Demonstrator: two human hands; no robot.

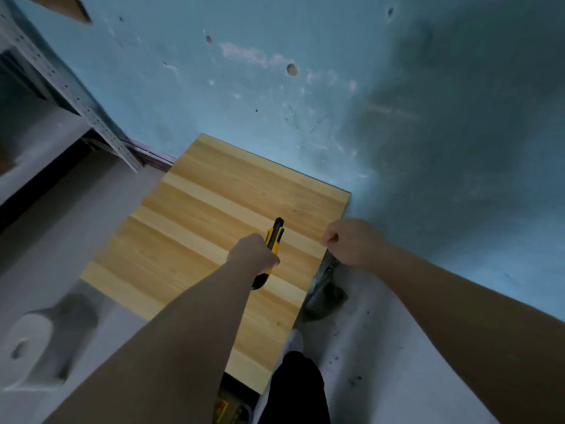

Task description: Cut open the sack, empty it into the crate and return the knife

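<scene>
My left hand (252,254) is closed around a yellow and black utility knife (274,238), held just above the middle of a wooden tabletop (195,221). The knife's black tip points away from me toward the wall. My right hand (351,241) is a closed fist at the table's right edge; whether it pinches anything I cannot tell. No sack and no crate are in view.
A blue, scuffed wall (305,87) rises behind the table. A perforated metal rack (76,96) stands at the left. A white paper roll (29,341) lies on the grey floor at lower left. Dark debris (324,296) lies at the table's right side. My leg (296,390) shows below.
</scene>
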